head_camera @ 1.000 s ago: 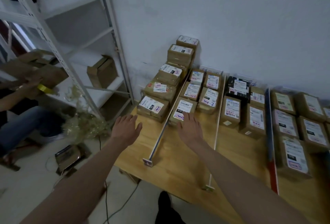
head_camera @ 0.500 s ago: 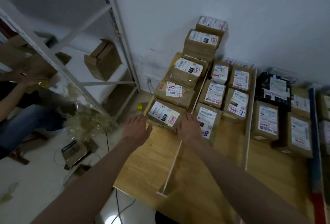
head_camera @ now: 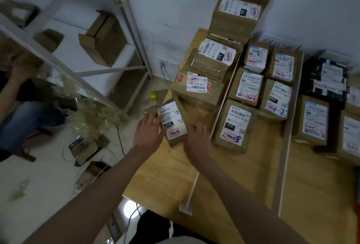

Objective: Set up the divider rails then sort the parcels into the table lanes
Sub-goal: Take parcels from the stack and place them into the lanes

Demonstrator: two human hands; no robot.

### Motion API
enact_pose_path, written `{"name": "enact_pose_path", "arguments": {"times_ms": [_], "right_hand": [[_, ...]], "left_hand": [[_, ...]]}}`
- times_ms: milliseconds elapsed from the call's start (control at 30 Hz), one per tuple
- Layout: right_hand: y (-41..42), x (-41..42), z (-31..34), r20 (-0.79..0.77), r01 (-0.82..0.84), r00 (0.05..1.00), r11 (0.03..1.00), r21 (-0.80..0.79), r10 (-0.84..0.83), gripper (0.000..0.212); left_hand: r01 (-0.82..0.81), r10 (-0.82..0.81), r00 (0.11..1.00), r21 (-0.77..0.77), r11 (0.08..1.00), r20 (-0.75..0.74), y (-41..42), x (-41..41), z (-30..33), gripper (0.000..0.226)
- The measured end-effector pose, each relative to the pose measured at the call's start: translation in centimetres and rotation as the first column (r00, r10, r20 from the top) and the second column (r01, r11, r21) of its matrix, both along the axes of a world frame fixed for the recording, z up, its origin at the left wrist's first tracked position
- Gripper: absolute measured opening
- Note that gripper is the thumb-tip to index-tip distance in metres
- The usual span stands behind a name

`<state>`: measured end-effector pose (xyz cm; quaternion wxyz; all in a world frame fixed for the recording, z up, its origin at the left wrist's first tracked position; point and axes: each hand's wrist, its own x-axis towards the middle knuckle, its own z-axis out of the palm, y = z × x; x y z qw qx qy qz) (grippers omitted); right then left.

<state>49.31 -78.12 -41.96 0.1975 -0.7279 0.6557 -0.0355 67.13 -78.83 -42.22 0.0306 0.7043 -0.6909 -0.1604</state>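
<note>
A small brown parcel with a white label marked 060 (head_camera: pixel 172 123) sits tilted at the left edge of the wooden table (head_camera: pixel 167 181). My left hand (head_camera: pixel 149 133) grips its left side and my right hand (head_camera: pixel 196 140) holds its right side with curled fingers. A white divider rail (head_camera: pixel 211 136) runs just right of my right hand, and a second rail (head_camera: pixel 285 142) lies farther right. Behind the held parcel stands a 070 parcel (head_camera: pixel 198 88) with more stacked toward the wall. A 010 parcel (head_camera: pixel 233 125) fronts the middle lane.
A third lane at the right holds brown boxes (head_camera: pixel 313 123) and a black-wrapped one (head_camera: pixel 327 80). Left of the table stands a metal shelf (head_camera: pixel 124 16) with open cartons (head_camera: pixel 105 37). A seated person (head_camera: pixel 21 111), plastic scrap, cables and a yellow tape roll (head_camera: pixel 153 95) are on the floor.
My hands went from hovering above the table to taking hold of the front parcel in the left lane, which has turned and shifted toward the table's left edge. The view moved closer.
</note>
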Motion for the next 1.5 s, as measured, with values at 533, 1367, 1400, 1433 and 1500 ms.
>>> {"name": "enact_pose_path", "arguments": {"times_ms": [533, 1367, 1400, 1433, 1500], "right_hand": [[0.0, 3.4, -1.3, 0.231, 0.264, 0.878, 0.827, 0.495, -0.419, 0.053], [6.1, -2.3, 15.3, 0.601, 0.505, 0.383, 0.704, 0.500, -0.702, 0.042], [6.8, -3.0, 15.6, 0.607, 0.526, 0.372, 0.698, 0.485, -0.702, 0.041], [7.5, -3.9, 15.9, 0.615, 0.541, 0.357, 0.692, 0.478, -0.703, 0.040], [8.9, -5.6, 16.3, 0.633, 0.565, 0.323, 0.680, 0.467, -0.703, 0.038]], "left_hand": [[-0.175, 0.285, 0.875, 0.293, 0.940, -0.391, 0.8, 2.1, -0.9, 0.045], [0.395, -0.411, 0.909, -0.175, 0.902, -0.068, -0.6, 1.3, 14.6, 0.051], [0.423, -0.439, 0.897, -0.180, 0.888, -0.056, -0.4, 0.6, 14.7, 0.050], [0.446, -0.459, 0.887, -0.175, 0.878, -0.042, -0.2, -0.1, 14.9, 0.050], [0.483, -0.491, 0.871, -0.154, 0.862, -0.017, 0.2, -1.7, 15.1, 0.050]]}}
